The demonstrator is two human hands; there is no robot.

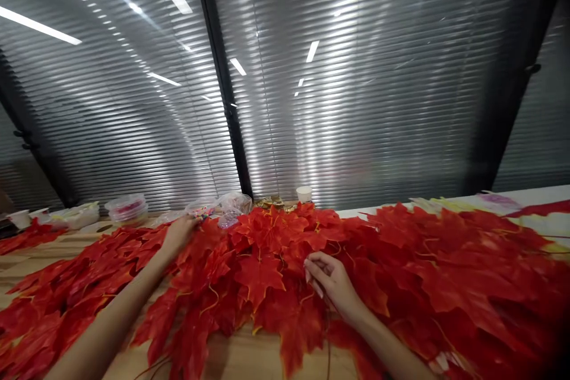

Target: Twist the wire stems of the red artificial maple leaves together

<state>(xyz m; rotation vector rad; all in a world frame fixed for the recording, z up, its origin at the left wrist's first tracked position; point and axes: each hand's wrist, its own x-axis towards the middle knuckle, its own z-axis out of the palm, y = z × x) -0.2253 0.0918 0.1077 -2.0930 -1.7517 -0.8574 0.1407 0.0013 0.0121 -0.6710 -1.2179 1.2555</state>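
A broad heap of red artificial maple leaves [260,278] with thin yellowish stems spreads over the table before me. My left hand [179,236] reaches to the far side of the heap, its fingertips bent down beside small colourful beads [202,212] in clear plastic. Those fingers look pinched together, and whatever is between them is hidden. Above the middle of the leaves, my right hand [332,280] is closed, thumb and fingers drawn together. Anything in its pinch is too small to make out; a thin dark strand [328,338] hangs below it.
Clear round tubs [127,209] are stacked at the back left, near white cups [20,218]. Crumpled clear bags [236,202] and a white paper cup [304,193] stand along the back edge. Behind the wooden table [227,356], glass panels with blinds [365,101] rise.
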